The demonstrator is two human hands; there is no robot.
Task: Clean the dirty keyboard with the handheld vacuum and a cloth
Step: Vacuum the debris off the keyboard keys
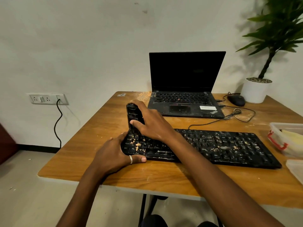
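The wooden table stood against a pale wall, and I had the whole job in sight from the head camera. The keyboard lay across it, black and strewn with orange crumbs nearly from end to end. The left hand gripped its left end, thumb along the front edge and fingers curled over the side. The right hand was wrapped round the handheld vacuum, which stood almost upright with its nozzle down on the keys just beyond the left hand.

I judged the main risk to be pressure. A nozzle pushed hard into those keys could lever a cap loose or grind crumbs deeper between them. The right forearm crossed low over the dirty middle rows, so a careless sweep could drag debris off onto the table. If the left hand's hold slackened, the board could skid under the nozzle. Its cable ran off beyond the right forearm towards the laptop, and that cable could then pull taut.

Far to the right of both hands sat a clear box holding something yellow. I could not tell whether it was the cloth.
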